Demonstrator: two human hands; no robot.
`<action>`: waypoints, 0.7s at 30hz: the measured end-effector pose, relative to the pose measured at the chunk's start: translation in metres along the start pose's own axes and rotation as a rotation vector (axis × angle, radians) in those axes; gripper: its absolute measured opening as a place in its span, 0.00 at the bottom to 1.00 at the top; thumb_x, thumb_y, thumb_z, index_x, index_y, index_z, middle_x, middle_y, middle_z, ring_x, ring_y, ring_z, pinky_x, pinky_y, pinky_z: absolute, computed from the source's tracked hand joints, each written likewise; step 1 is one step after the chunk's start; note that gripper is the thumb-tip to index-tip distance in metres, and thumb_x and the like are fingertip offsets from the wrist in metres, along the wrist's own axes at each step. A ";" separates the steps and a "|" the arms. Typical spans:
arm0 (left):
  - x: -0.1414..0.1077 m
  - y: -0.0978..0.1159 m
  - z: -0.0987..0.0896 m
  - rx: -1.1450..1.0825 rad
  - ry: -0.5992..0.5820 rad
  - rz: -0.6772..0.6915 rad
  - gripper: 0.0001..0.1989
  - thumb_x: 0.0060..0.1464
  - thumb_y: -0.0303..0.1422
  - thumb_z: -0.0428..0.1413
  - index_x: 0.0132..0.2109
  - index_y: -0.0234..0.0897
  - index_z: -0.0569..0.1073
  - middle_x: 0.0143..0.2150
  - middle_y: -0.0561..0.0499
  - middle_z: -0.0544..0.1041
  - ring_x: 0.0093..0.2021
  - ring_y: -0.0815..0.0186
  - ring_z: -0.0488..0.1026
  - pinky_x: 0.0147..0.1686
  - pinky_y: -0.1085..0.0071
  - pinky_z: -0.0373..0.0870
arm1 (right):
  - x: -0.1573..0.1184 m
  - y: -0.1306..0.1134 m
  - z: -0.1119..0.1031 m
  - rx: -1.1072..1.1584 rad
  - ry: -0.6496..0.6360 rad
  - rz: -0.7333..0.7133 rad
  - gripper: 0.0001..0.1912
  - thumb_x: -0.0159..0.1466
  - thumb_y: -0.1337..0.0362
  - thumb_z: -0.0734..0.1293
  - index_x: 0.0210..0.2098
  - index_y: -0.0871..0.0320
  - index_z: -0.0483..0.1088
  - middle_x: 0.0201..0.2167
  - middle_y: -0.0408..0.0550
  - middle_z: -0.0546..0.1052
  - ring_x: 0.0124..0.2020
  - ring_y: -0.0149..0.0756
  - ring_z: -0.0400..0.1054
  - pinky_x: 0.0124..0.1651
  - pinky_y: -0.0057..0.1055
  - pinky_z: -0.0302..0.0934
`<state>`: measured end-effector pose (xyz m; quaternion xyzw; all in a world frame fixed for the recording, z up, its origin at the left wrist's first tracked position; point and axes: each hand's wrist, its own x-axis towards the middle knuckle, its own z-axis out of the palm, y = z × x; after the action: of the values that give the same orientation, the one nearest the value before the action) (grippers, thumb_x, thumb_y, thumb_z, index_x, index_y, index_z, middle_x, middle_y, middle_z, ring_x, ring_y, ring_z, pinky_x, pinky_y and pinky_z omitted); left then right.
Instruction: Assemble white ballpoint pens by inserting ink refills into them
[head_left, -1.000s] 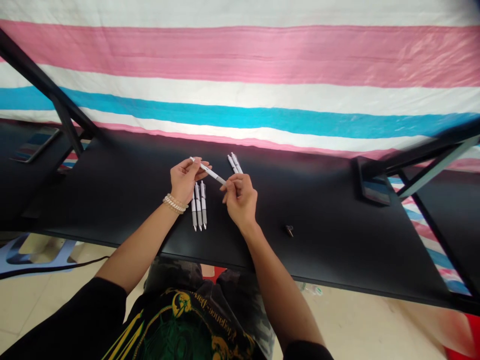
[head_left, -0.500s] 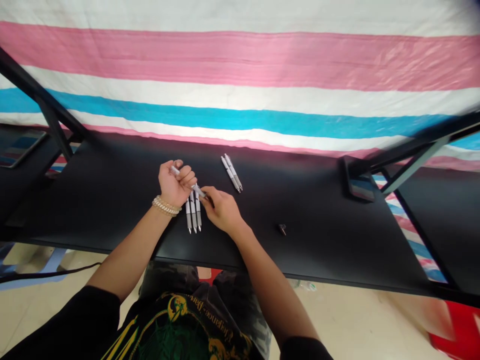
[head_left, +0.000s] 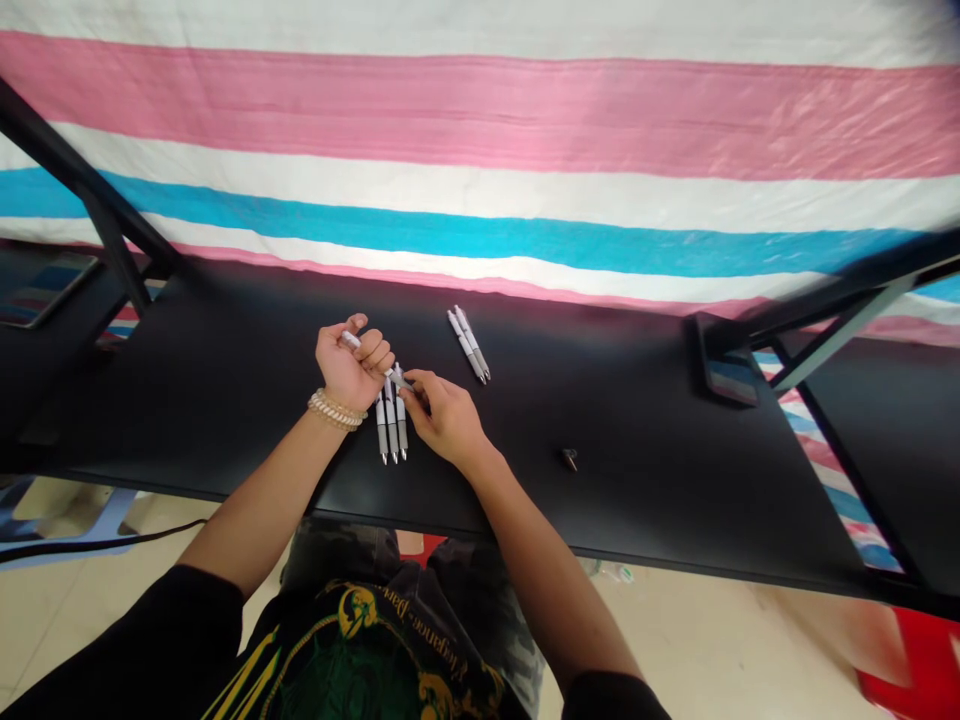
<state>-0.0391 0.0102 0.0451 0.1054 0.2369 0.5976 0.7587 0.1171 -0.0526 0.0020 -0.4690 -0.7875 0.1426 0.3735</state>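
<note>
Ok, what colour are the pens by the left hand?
White pens with grey tips, best in head view.

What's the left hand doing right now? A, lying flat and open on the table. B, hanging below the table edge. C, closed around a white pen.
C: the left hand is curled shut around a slim white pen, whose ends stick out on either side of it.

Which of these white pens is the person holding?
The white pen clasped in the left hand, raised off the black tabletop. The group of three and the pair of white pens lie on it.
</note>
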 end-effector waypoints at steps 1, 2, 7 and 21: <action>0.000 0.000 0.000 -0.001 0.004 -0.001 0.14 0.61 0.39 0.45 0.29 0.39 0.63 0.16 0.60 0.45 0.14 0.73 0.46 0.16 0.73 0.43 | 0.000 0.000 0.000 -0.001 -0.004 0.000 0.11 0.71 0.61 0.61 0.50 0.59 0.67 0.33 0.48 0.77 0.30 0.34 0.71 0.34 0.29 0.62; 0.000 0.000 0.001 -0.004 0.010 -0.001 0.14 0.61 0.39 0.45 0.29 0.39 0.63 0.16 0.60 0.46 0.14 0.73 0.46 0.16 0.73 0.43 | 0.000 -0.001 -0.001 -0.003 -0.008 0.000 0.11 0.71 0.61 0.61 0.50 0.59 0.67 0.33 0.48 0.77 0.30 0.34 0.71 0.34 0.29 0.61; 0.002 -0.002 0.001 0.010 -0.015 -0.002 0.19 0.63 0.46 0.45 0.30 0.38 0.66 0.17 0.59 0.51 0.15 0.73 0.51 0.17 0.74 0.51 | 0.001 -0.001 -0.002 -0.009 -0.004 0.022 0.11 0.71 0.62 0.61 0.50 0.59 0.67 0.34 0.49 0.78 0.32 0.35 0.72 0.37 0.29 0.62; 0.005 -0.009 0.008 0.279 -0.052 -0.035 0.26 0.58 0.56 0.49 0.41 0.37 0.75 0.39 0.42 0.77 0.44 0.58 0.77 0.44 0.63 0.72 | 0.003 0.008 -0.026 -0.004 0.160 0.195 0.12 0.72 0.63 0.59 0.49 0.57 0.71 0.32 0.48 0.80 0.32 0.36 0.74 0.40 0.31 0.66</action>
<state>-0.0261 0.0137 0.0469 0.2212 0.2996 0.5426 0.7529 0.1400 -0.0490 0.0160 -0.5540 -0.7060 0.1389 0.4188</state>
